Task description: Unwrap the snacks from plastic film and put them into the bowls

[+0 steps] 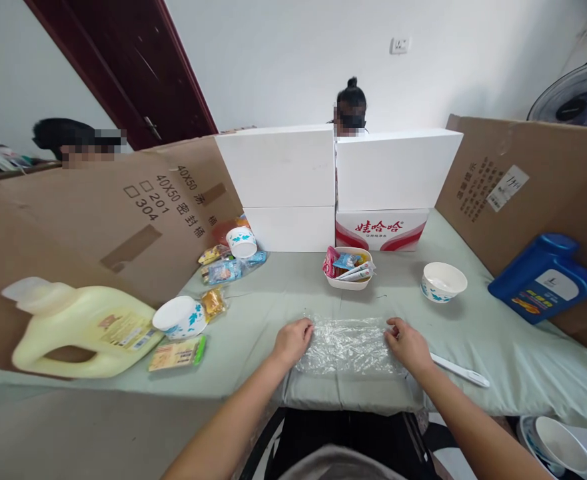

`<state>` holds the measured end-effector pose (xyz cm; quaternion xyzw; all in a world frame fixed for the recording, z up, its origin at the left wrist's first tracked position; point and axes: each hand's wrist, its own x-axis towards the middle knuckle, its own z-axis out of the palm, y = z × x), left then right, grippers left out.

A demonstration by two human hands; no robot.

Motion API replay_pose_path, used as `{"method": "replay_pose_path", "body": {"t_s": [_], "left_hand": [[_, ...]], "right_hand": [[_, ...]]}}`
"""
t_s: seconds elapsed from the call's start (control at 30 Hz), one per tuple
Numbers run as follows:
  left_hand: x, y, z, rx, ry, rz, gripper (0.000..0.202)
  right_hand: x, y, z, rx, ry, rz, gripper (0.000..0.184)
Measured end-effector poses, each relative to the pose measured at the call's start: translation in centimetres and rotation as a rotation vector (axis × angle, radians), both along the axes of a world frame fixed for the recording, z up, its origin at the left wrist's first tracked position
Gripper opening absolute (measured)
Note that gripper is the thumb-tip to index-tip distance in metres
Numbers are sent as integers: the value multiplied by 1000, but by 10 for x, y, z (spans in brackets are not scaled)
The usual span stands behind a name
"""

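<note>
While the crinkled plastic sheet [349,345] lies on the green tablecloth [268,303] before me | my left hand [294,341] pinches its left edge, my right hand [409,343] its right, seemingly to keep it spread | packet-filled tray [348,286] stands beyond, apparently leaving room.

Plastic sheet [350,343] is clear; tablecloth [273,293], pale green; bowl [443,283], white with blue print; bottle [546,280], blue; jug [93,313], pale yellow.
</note>
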<state>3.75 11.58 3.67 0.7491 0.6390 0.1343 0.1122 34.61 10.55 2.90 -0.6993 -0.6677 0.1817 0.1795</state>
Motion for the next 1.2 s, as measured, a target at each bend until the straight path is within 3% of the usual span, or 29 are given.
{"method": "replay_pose_path", "body": {"t_s": [0.13, 0.33, 0.4, 0.5, 0.6, 0.73, 0.83, 0.93, 1.07, 1.2], "left_hand": [[-1, 5, -3, -14, 81, 28, 16], [16, 1, 17, 64, 155, 176, 25], [34, -8, 18, 116, 143, 43, 27], [59, -23, 6, 134, 105, -292, 39], [68, -28, -12, 42, 111, -398, 65], [63, -26, -21, -21, 126, -387, 69], [63, -25, -19, -14, 130, -384, 68], [64, -26, -20, 11, 132, -384, 67], [45, -23, -29, 57, 139, -339, 71], [-3, -15, -38, 83, 172, -151, 63]], "right_hand": [[-2, -2, -3, 5, -111, -14, 33], [-6, -4, -12, 54, -266, 12, 33], [-9, -6, -15, 74, -306, 27, 34], [-7, -7, -18, 98, -356, 45, 34], [3, -4, -10, 121, -395, 32, 32], [8, -1, 10, 209, -425, 17, 35], [-9, -4, 13, 313, -390, 277, 40], [-28, -9, -2, 272, -354, 523, 55], [-34, -12, -23, 168, -359, 478, 67], [-31, -11, -25, 138, -363, 462, 68]]}}
